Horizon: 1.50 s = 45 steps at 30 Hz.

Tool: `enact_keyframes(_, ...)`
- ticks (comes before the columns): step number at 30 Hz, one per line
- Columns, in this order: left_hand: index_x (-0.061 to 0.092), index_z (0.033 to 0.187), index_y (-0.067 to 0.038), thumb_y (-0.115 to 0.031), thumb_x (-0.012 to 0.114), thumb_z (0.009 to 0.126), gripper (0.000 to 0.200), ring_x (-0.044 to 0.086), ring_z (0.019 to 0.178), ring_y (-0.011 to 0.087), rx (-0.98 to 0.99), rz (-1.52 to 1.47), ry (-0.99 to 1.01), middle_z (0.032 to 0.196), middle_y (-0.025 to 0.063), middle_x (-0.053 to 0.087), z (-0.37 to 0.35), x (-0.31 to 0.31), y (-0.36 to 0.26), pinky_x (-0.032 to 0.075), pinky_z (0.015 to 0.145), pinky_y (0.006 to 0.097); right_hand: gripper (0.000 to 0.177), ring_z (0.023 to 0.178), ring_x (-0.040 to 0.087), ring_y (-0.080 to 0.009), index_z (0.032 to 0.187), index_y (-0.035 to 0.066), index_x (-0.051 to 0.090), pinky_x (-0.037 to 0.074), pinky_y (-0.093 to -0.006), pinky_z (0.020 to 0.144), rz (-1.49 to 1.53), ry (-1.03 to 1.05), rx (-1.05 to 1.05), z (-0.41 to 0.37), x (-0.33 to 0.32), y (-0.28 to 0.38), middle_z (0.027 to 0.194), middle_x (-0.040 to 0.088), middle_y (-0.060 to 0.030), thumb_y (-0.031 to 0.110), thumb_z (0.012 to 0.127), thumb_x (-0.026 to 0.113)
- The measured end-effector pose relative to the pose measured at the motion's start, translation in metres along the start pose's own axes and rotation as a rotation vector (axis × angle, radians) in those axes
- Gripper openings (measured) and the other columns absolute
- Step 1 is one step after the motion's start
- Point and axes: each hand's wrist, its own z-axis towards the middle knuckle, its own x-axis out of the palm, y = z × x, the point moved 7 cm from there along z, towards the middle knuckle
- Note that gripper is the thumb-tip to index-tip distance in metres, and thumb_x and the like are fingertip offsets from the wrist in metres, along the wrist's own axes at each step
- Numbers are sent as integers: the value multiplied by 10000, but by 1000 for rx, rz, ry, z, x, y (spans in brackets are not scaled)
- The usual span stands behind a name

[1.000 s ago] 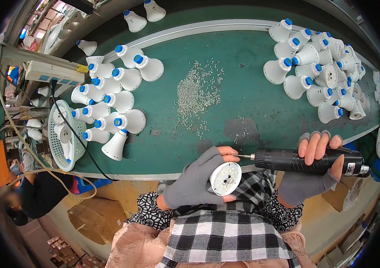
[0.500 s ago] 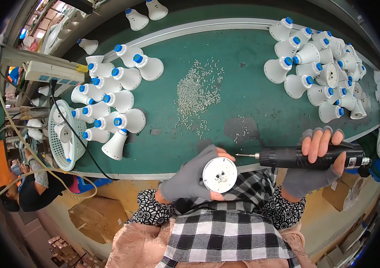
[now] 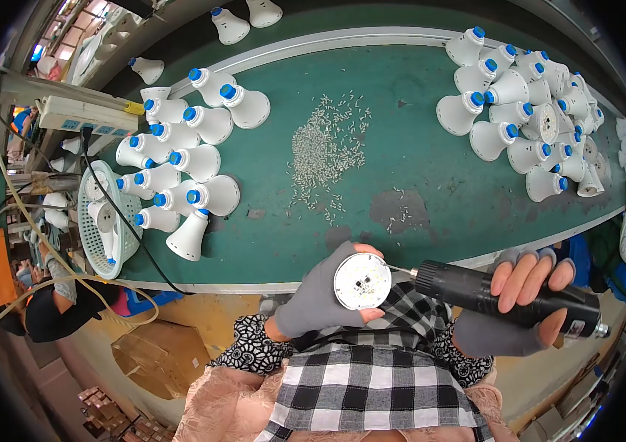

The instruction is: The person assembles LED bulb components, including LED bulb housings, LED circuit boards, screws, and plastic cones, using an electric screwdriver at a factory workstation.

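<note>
My left hand (image 3: 314, 295), in a grey fingerless glove, is closed around a white LED bulb housing (image 3: 362, 281). The round face of the housing, with a small circuit board in it, points up at me. In my right hand (image 3: 523, 283), also gloved, is a black electric screwdriver (image 3: 449, 286), held sideways and slightly tilted. Its thin bit reaches the right upper rim of the housing; whether the tip touches a screw there I cannot make out. Beyond my hands, a heap of small screws (image 3: 320, 147) lies spread on the green table (image 3: 269, 243).
White bulb housings with blue caps stand in groups at the left (image 3: 202, 162) and right (image 3: 508, 140). A pale plastic basket (image 3: 130, 250) holds more. A power strip (image 3: 88, 118) with a black cable is at the left. Another person (image 3: 59, 313) is at the far left.
The screwdriver has moved left and tilted, its bit going from just right of the housing to its upper rim. The housing has shifted slightly up.
</note>
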Motion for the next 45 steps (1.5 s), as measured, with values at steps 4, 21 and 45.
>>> enact_keyframes(4, 517, 1222, -91, -236, 848, 656, 671, 606, 1040, 167, 11, 92, -28, 1105, 50, 606, 0, 1, -5, 471, 896, 298, 406, 605, 578, -223, 1039, 76, 372, 519, -380, 622, -8, -12, -87, -8, -5, 2, 759, 508, -102, 291, 882, 679)
enact_keyframes(21, 458, 1301, -78, -274, 796, 724, 697, 544, 1136, 178, -12, -119, 75, 1189, 59, 549, 4, 3, 4, 444, 952, 314, 361, 587, 532, -194, 1005, 82, 378, 481, -368, 611, -29, -21, -85, -6, 1, 8, 736, 485, -74, 303, 904, 644)
enact_keyframes(45, 523, 1197, 29, -223, 427, 996, 336, 573, 1030, 122, -129, -519, -6, 1137, 102, 581, 27, 67, -20, 457, 900, 270, 287, 661, 416, -139, 1000, 50, 550, 367, -309, 674, 65, -274, -92, 25, -17, -37, 725, 409, -21, 317, 993, 444)
